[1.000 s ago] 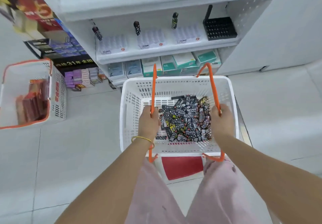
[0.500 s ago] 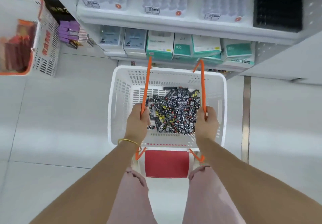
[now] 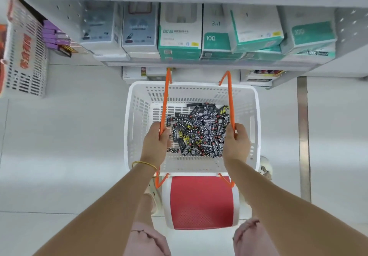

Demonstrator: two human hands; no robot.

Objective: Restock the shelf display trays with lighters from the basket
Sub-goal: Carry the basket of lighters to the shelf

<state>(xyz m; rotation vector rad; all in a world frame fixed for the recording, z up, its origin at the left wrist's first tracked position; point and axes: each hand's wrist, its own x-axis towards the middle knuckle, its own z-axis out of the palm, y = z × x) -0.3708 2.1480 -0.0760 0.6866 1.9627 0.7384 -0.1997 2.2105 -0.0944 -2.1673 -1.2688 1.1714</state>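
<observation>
Lighters [image 3: 199, 132] piled loose in the white slotted plastic basket [image 3: 135, 116], mostly black w/ white print, a few yellow. Our left hand [image 3: 157, 142] is curled tight round the thin orange left handle [image 3: 165, 100], and our right hand [image 3: 237, 144] grips the right handle [image 3: 231, 100] the same way. Basket's just past a red dimpled stool [image 3: 201, 202], in front of the shelf [image 3: 199, 64] w/ teal & grey boxes [image 3: 179, 30].
</observation>
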